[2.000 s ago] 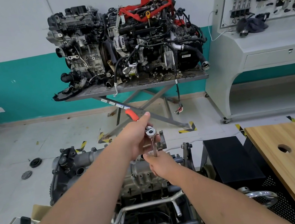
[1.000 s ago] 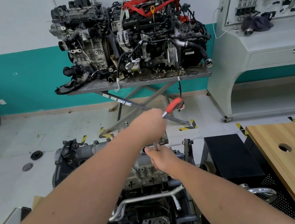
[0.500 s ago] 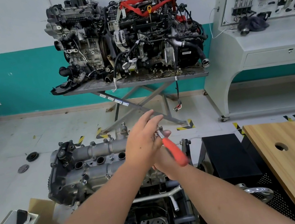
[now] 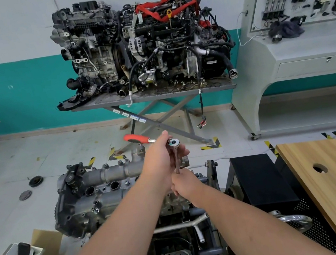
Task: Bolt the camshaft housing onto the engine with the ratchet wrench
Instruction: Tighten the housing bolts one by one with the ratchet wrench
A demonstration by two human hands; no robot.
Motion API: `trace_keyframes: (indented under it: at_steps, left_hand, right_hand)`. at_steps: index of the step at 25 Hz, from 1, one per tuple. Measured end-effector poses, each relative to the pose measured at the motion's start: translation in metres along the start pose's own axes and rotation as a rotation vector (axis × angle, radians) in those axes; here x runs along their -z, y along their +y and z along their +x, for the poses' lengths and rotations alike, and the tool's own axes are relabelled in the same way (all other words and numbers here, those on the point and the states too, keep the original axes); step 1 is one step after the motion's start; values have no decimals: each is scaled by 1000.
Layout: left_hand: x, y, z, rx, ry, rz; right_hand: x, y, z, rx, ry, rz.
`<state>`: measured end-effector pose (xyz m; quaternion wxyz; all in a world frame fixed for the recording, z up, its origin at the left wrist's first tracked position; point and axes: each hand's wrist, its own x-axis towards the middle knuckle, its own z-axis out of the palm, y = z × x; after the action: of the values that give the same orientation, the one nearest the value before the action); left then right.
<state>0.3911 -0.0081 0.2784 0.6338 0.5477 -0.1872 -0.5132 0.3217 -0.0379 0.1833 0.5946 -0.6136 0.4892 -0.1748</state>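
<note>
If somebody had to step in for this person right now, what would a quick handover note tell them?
Left hand: grips the ratchet wrench at its head end, red handle pointing up-left.
Right hand: wrapped around the lower end of the extension bar, steadying it upright over the right end of the camshaft housing.
Housing already sits on the engine.
Done: cannot tell how many bolts are tight.
Left: probably finish this bolt, then check the others along the housing.

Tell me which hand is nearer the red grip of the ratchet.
Left. The left hand holds the ratchet by its head, right beside the red grip. The right hand sits lower, at the bottom of the extension bar.
</note>
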Motion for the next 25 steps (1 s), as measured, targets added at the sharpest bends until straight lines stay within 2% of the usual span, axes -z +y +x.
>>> trace_keyframes:
  at_steps: [3,7,11,13,15,17,19,21,23,25]
  left_hand:
    - [0,20,1,70,-59,285]
    - [-14,38,0,-18,-91,797]
    - [-30,41,6,-453,-123,1748]
    - [-23,31,7,-718,-125,1990]
    - [-7,20,7,-1015,-102,1976]
    - [11,11,9,-1344,-67,1795]
    - [19,1,13,-1543,-4,1583]
    - [21,-10,11,-1463,-15,1387]
    - [23,-18,7,-1163,-95,1115]
    - [22,-27,0,-793,-138,698]
  right_hand:
    - [0,-2,-2,-7,-5,-30]
    - [0,-1,-2,-11,-8,-57]
    - [3,-4,-3,-36,-17,-70]
    - [3,-6,-3,-55,-35,-83]
    - [3,-8,-4,-51,-33,-110]
    - [2,-7,-4,-16,-26,-149]
    - [4,-4,-2,22,-9,-103]
    - [6,-4,-1,4,-3,24]
    - [5,-3,1,-16,-10,30]
    - [4,-2,-1,26,-28,-58]
